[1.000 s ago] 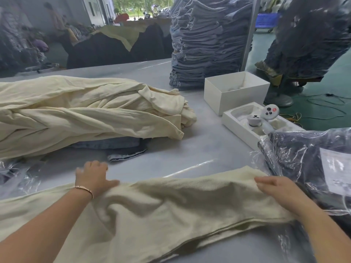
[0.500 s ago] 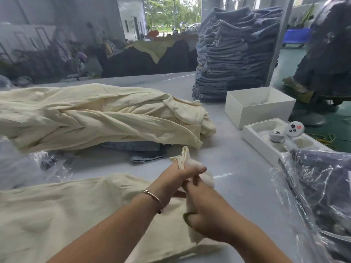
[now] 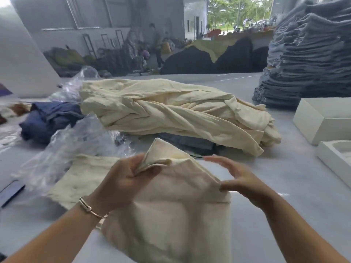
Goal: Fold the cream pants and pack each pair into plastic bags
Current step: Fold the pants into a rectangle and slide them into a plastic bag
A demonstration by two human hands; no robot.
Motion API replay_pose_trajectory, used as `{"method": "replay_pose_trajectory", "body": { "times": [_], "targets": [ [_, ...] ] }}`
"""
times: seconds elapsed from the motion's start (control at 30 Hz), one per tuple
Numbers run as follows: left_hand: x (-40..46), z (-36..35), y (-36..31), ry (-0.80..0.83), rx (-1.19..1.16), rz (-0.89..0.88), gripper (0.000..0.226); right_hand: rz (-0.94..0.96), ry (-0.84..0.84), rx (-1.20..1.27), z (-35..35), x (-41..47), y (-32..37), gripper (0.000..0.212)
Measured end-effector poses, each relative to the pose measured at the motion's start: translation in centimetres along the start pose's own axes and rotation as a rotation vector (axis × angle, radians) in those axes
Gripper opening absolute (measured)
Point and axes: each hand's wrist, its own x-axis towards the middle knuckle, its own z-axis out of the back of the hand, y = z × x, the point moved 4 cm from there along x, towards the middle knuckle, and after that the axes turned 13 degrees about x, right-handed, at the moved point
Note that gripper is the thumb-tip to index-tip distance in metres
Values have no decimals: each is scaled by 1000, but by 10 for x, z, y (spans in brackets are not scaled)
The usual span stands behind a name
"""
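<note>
A pair of cream pants [image 3: 171, 211] is lifted off the grey table [image 3: 284, 196] in front of me, folded over itself. My left hand [image 3: 125, 181] grips its upper left corner, thumb and fingers curled round the bunched hems. My right hand [image 3: 241, 179] pinches the fold's right edge with the thumb while its fingers stretch out above the cloth. A heap of more cream pants [image 3: 176, 112] lies across the table behind. Crumpled clear plastic bags [image 3: 76, 147] lie to the left, beside the pants' flat end [image 3: 83, 177].
A tall stack of folded grey-blue jeans [image 3: 307, 54] stands at the back right. White boxes [image 3: 322, 122] sit at the right edge. Dark blue garments [image 3: 49, 118] lie at the left. People and dark fabric piles are far behind the table.
My hands have lifted the pants' end and spread apart, the left keeping the hems, the right sliding out to the fold's right edge. The view has swung left.
</note>
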Motion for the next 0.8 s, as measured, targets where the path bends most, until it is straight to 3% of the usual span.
{"method": "replay_pose_trajectory", "body": {
  "times": [0.03, 0.1, 0.2, 0.3, 0.4, 0.53, 0.67, 0.73, 0.8],
  "targets": [
    [-4, 15, 3, -47, 39, -11, 22, -58, 156, 4, -17, 13, 3, 67],
    [-7, 45, 18, -165, 86, 12, 11, -177, 307, -75, -47, 36, 0, 43],
    [-2, 88, 74, -320, 72, 209, 30, -254, 302, -433, -64, 64, -21, 19],
    [7, 128, 145, -279, -37, 424, 48, -338, 235, -643, -61, 80, -37, 26],
    [13, 137, 204, -133, 15, 532, 42, -421, 182, -501, -51, 86, -39, 25],
    [26, 116, 242, -15, 41, 528, 43, -407, 80, -150, -45, 87, -11, 22],
    [42, 107, 257, 78, -45, 509, 33, -442, 299, 12, -58, 73, 2, 23],
    [48, 108, 267, 164, -23, 522, 36, -524, 301, -242, -62, 66, -12, 18],
    [51, 107, 281, 196, 110, 561, 38, -572, 214, -781, -58, 66, -39, 21]
  ]
}}
